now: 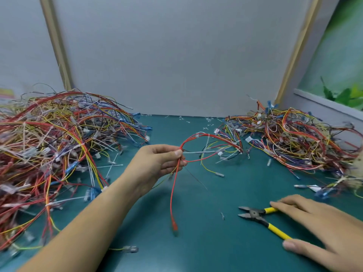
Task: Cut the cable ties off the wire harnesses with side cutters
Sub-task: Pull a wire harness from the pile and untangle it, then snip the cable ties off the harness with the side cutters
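My left hand (161, 163) pinched a thin red wire harness (198, 148), looped above the smooth green surface (206, 242). My right hand (318, 228) lay spread over the yellow-handled side cutters (261, 218), in clear room between tangled piles.

A wire harness (208, 150) of red, yellow and white leads loops above the green table mid-scene, one red lead hanging down toward the near side. White cable ties (198, 152) cross it. Yellow-handled side cutters (261, 217) lie flat at near right, jaws parted and pointing left.
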Demonstrator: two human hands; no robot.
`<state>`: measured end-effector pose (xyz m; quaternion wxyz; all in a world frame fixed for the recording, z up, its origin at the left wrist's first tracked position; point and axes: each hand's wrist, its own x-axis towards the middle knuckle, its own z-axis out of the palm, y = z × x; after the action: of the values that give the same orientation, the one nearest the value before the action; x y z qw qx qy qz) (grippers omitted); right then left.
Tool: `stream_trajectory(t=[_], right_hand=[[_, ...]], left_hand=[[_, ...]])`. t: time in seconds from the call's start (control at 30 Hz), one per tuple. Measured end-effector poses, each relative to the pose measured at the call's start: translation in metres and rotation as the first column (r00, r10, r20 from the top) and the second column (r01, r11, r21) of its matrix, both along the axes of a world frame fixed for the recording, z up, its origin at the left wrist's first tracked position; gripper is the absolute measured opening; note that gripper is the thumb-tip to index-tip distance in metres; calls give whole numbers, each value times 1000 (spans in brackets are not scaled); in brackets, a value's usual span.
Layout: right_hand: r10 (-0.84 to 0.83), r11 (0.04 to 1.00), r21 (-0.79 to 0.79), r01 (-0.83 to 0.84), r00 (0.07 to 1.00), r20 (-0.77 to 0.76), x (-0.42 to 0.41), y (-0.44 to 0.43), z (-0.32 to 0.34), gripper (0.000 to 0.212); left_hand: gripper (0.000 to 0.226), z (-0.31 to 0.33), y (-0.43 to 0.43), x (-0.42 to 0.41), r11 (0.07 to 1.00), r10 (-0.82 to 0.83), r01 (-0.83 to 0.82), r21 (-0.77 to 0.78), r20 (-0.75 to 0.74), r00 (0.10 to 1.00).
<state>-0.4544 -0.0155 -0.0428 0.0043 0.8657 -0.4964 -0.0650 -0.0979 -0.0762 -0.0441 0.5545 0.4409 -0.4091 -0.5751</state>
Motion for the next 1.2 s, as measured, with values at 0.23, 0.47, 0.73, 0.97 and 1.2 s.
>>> stream_trajectory(t=[0.23,0.47,0.73,0.97,1.2], right_hand=[[68,968,-248,47,898,435,15,4,-9,27],[-428,861,429,-274,66,901,95,-16,33,60],[-550,790,569,-230,145,823,141,-37,-3,51],[-493,812,535,-231,216,843,139,-41,-15,41],[-464,824,512,-242,230,855,136,-42,-17,44]], left_hand=[[11,4,2,-2,999,-27,29,45,-48,998],[12,-2,0,-6,997,71,-70,-37,43,997],[11,-2,0,-8,977,190,-178,-118,95,977],[10,0,3,-13,977,179,-172,-124,51,982],[13,3,7,-16,972,189,-181,-147,47,981]])
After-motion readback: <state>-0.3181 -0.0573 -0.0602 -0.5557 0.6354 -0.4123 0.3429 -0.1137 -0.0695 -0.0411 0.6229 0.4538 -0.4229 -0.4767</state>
